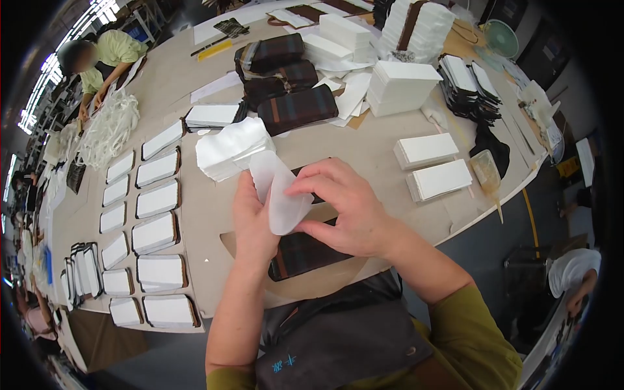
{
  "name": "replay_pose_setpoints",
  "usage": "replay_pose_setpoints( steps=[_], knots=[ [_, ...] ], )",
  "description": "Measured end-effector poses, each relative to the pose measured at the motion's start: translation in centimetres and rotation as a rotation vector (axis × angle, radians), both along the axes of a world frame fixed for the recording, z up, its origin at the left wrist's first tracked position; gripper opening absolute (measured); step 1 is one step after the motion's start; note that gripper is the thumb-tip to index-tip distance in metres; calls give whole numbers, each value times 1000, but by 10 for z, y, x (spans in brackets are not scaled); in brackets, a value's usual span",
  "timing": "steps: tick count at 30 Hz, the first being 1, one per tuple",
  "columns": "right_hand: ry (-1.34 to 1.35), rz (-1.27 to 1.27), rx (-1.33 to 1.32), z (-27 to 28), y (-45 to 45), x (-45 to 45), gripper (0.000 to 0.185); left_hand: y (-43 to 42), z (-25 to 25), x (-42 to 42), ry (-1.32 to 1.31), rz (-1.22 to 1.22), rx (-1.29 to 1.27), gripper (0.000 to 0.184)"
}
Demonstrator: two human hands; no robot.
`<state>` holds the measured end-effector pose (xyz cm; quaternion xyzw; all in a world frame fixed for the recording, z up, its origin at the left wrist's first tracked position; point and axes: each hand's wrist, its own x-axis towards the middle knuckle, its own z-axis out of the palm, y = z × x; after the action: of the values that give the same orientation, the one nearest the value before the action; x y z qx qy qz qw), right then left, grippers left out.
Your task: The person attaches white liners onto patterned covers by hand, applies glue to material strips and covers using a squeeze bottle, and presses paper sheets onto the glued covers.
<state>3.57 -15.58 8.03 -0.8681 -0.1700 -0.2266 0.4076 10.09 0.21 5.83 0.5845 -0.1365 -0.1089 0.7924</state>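
Note:
A thin white translucent sheet (286, 201) is held up, bent, between my two hands. My left hand (255, 211) grips its left side, with the thumb near the upper edge. My right hand (344, 208) has its fingers curled at the sheet's right side. Beneath the hands lies a dark plaid fabric piece (305, 253), partly covered by them. Just behind my left hand stands a stack of white sheets (231, 149). Farther back are folded dark plaid pieces (296, 110).
Rows of white rectangular panels with dark edges (156, 201) lie at the left. White block stacks (400, 88) stand at the back; two smaller white stacks (439, 179) and a brush in a container (486, 174) are at the right. A co-worker (107, 58) sits at the far left.

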Motion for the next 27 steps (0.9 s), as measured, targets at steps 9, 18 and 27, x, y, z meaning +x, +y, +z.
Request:
replay_pose_setpoints(
  steps=[9, 18, 27],
  knots=[
    [163, -220, 356, -11, -24, 7, 15, 16, -2, 13, 80, 33, 222, 23],
    [443, -176, 421, -55, -43, 38, 20, 38, -37, 39, -188, 61, 838, 18],
    [422, -273, 37, -74, -46, 44, 29, 33, -59, 44, -501, 180, 998, 24]
  ],
)
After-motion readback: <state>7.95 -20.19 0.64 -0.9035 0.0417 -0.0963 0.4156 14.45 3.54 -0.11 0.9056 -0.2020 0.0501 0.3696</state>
